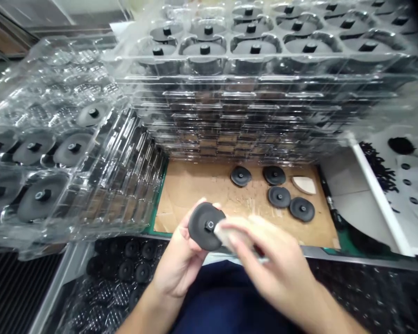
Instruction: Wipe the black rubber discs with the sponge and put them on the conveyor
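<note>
My left hand (184, 250) grips a dark grey rounded disc (204, 222) by its edge, with the short stem and its ring-shaped tip facing up. My right hand (268, 250) is closed on a pale pad (231, 234), blurred by motion, which meets the disc's right side near the stem. Whether the pad is cloth or sponge I cannot tell. Beyond the hands, several similar discs, among them one disc (241, 176) and another disc (302, 209), lie stem up on a cardboard sheet (191, 185). A cream curved piece (304, 184) lies beside them.
Tall stacks of clear plastic trays stand behind (230, 106) and at left (121, 171), their top trays holding discs. A white panel edge (379, 195) rises at right. Below the bench edge at left, a darker tray (125, 269) holds more discs.
</note>
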Demonstrator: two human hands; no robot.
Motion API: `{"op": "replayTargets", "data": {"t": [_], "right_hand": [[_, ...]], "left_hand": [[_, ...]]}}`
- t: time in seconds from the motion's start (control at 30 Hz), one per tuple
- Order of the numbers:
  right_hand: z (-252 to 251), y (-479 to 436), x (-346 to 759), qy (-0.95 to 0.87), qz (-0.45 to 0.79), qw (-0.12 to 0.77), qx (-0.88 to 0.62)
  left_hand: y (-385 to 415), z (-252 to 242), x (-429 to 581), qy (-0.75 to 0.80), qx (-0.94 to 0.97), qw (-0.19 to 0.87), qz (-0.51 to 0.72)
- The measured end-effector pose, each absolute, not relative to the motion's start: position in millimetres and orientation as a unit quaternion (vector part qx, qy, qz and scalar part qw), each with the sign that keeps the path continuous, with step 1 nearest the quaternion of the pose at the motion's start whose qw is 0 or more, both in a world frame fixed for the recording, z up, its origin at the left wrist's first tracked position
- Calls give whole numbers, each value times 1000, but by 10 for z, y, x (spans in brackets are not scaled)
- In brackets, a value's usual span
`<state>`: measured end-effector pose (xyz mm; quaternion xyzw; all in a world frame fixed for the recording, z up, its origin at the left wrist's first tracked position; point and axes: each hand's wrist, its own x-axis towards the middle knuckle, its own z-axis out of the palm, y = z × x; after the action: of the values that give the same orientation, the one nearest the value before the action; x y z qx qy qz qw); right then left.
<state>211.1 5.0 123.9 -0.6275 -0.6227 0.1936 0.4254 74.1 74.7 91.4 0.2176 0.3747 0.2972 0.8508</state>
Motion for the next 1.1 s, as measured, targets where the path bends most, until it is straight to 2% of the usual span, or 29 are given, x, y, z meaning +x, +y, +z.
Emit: {"op": "replayTargets", "data": {"t": [0.13, 0.23, 0.37, 0.5, 0.6, 0.9, 1.1], "right_hand": [[1261, -3, 2174, -609, 156, 441, -641], [1172, -24, 2279, -597, 237, 457, -615], [673, 47, 2545, -505, 233, 430, -711], [49, -16, 2577, -502, 205, 387, -746], [-207, -166, 2440, -501, 166, 364, -768], [-345, -280, 2366, -491, 98, 343, -795], [-318, -293, 2356, -539, 142, 347, -754]], "left_hand": [[729, 925, 843, 390, 233, 842, 291], [724, 908, 909, 385, 236, 845, 287], [735, 862, 935, 381, 223, 843, 306], [730, 857, 951, 374, 213, 846, 313], [725, 856, 978, 384, 208, 842, 317], [725, 821, 1020, 374, 191, 853, 310], [707, 818, 998, 375, 183, 857, 303]]}}
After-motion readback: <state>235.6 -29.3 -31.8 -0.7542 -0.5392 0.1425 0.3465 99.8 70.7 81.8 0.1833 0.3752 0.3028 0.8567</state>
